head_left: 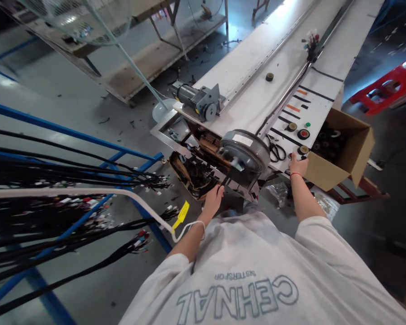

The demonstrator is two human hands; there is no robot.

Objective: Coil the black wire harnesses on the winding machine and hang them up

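Note:
My left hand (214, 199) is at the near end of the long white bench, below the round grey machine wheel (246, 149). Its fingers are closed around something thin and dark that I cannot make out. A white coiled cord (189, 225) with a yellow tag (182, 214) crosses that forearm. My right hand (298, 166) is at the bench's front right corner, fingers curled in beside a tape roll (303, 150). Whatever it grips is too small to name. Black-handled scissors (276, 151) lie between the wheel and this hand.
An open cardboard box (341, 158) of dark rolls stands right of the bench. A motor (196, 99) sits on the bench's left edge. Black cable bundles (71, 212) hang on a blue rack (74, 135) at left. A red plastic stool (389, 88) is at far right.

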